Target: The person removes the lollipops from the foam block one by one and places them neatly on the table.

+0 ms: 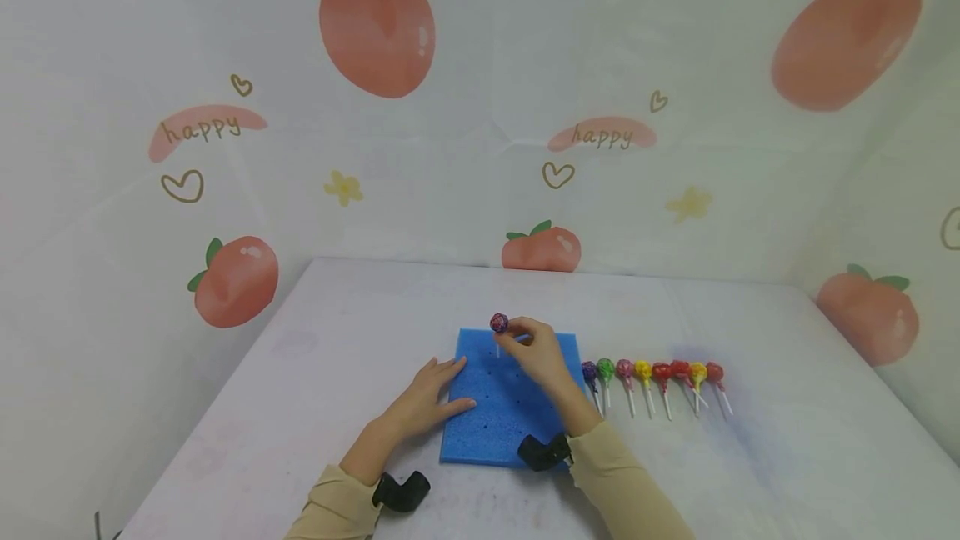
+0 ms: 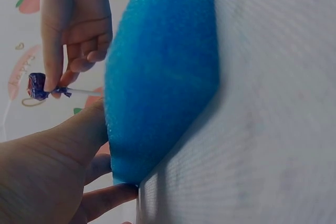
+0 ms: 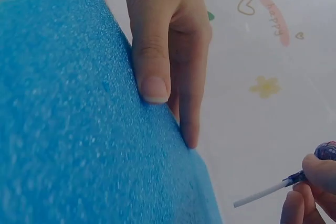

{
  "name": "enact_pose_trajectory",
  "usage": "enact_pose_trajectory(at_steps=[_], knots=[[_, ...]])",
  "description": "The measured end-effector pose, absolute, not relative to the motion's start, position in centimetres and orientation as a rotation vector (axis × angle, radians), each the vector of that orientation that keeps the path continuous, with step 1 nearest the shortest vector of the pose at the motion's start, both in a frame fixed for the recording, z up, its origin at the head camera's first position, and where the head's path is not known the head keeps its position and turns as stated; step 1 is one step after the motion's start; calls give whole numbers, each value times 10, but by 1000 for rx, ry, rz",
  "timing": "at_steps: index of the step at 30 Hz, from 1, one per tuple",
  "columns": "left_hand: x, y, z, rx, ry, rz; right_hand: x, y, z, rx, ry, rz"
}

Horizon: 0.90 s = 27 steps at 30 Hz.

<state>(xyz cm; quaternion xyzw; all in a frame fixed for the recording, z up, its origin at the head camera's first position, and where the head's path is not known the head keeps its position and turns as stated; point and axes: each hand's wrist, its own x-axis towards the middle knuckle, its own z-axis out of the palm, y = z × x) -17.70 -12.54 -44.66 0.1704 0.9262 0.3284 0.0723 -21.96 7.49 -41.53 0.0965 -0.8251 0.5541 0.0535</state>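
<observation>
A blue foam board [image 1: 502, 407] with small dark holes lies flat on the white table. My right hand [image 1: 536, 350] pinches a purple-wrapped lollipop [image 1: 498, 322] just below its candy head, over the far part of the board. Its white stick points down toward the foam; in the right wrist view the stick's end [image 3: 247, 201] shows free of the board. My left hand [image 1: 429, 397] rests at the board's left edge, fingers spread and fairly straight, with the thumb [image 3: 155, 85] on the edge of the top face.
Right of the board lies a row of several wrapped lollipops, among them a green one [image 1: 606, 369], a pink one [image 1: 625, 368] and a red one [image 1: 715, 372], sticks toward me. A white cloth [image 1: 450, 148] printed with fruit hangs behind the table [image 1: 360, 315].
</observation>
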Motion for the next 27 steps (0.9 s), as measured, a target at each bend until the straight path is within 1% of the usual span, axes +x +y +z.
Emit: enact_pose_trajectory(at_steps=[27], knots=[[-174, -126, -446, 517, 2797, 979, -205, 127, -414, 203, -2608, 1582]])
